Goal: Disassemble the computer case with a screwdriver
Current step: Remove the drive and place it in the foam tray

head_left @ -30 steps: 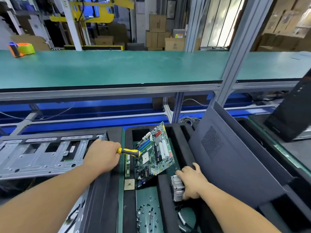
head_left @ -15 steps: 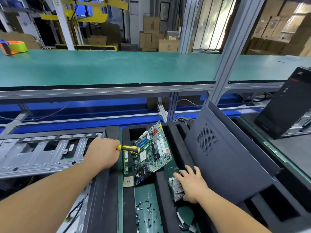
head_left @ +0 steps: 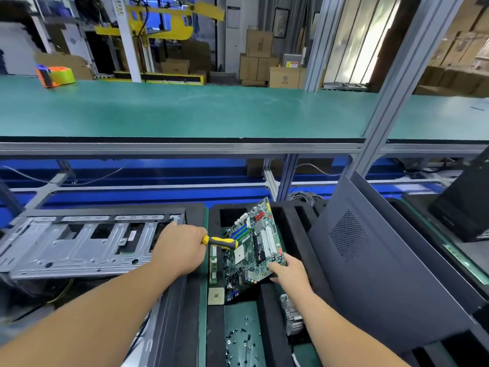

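Note:
My left hand (head_left: 177, 249) grips a screwdriver with a yellow and black handle (head_left: 221, 242), lying level and pointing right; its tip is hidden. Left of that hand, the stripped grey metal computer case (head_left: 79, 245) lies on its side. A green motherboard (head_left: 255, 245) stands tilted in a black foam tray (head_left: 296, 234). My right hand (head_left: 288, 272) holds the board's lower right corner. A silver heatsink (head_left: 292, 317) lies in the tray slot just below that hand. The dark grey side panel (head_left: 383, 260) leans at the right.
A RAM stick (head_left: 213, 263) and a CPU chip (head_left: 216, 296) lie left of the motherboard. Several loose screws (head_left: 242, 343) sit in a green-floored compartment. A raised green shelf (head_left: 185, 112) spans the back, carrying a tape dispenser (head_left: 54, 75). A black case part (head_left: 468, 205) stands far right.
My right hand let go of the heatsink and moved up to the motherboard's lower right corner. The heatsink now lies free in its slot. My left hand kept the screwdriver.

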